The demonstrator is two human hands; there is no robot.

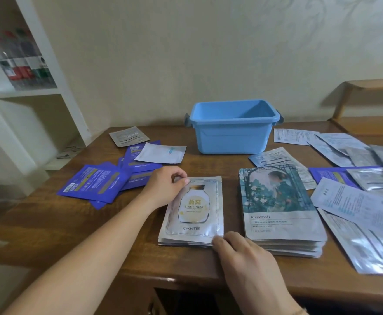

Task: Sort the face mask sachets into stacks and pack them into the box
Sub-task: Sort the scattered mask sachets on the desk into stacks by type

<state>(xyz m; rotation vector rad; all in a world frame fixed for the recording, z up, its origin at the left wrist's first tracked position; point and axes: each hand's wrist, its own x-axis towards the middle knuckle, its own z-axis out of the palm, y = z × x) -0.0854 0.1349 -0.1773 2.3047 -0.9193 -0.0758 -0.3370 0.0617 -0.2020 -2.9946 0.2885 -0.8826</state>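
A stack of silver bird's-nest sachets (197, 214) lies at the front middle of the wooden table (77, 223). My left hand (165, 187) pinches the stack's far left corner. My right hand (249, 264) touches its near right corner with the fingertips. Right beside it lies a thicker stack of teal picture sachets (279, 208). An empty blue plastic box (232, 126) stands behind both stacks near the wall. Loose purple sachets (99, 183) are spread at the left, and silver and pale blue sachets (363, 201) lie scattered at the right.
A white sachet (161, 153) and a grey one (129, 136) lie left of the box. White shelves (27, 92) with bottles stand at the far left. A wooden ledge (372, 85) rises at the far right. The table's front edge runs just under my right hand.
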